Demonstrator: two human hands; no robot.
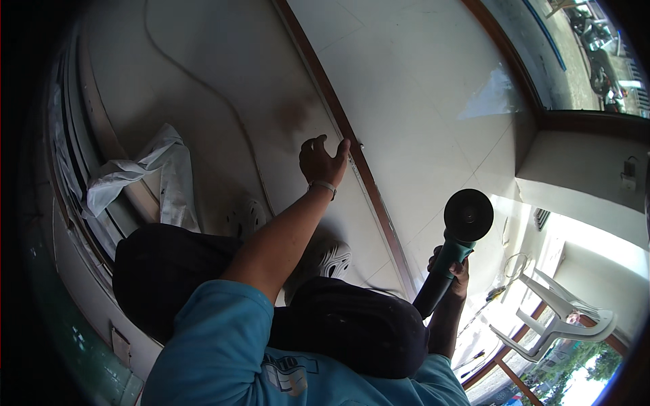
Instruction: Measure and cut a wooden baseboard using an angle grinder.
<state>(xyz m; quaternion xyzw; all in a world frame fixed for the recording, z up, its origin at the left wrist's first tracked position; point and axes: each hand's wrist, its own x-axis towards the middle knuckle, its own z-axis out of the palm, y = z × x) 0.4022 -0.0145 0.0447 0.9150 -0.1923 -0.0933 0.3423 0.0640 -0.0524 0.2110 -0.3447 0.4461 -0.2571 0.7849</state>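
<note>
My right hand grips a green and black angle grinder by its body. The round black disc of the grinder faces up toward me, and I cannot tell if it is turning. Farther left, my left hand is stretched out with thumb and fingers apart and curved, holding nothing. Its thumb is at a long brown strip that runs between two pale surfaces; whether it touches cannot be told. A small light knob or screw head sits beside the strip near that thumb.
A thin cable runs over the pale surface at left. Crumpled whitish plastic sheeting lies by long panels. My clogs are below my left arm. A white plastic chair stands at right; motorbikes show beyond a brown frame.
</note>
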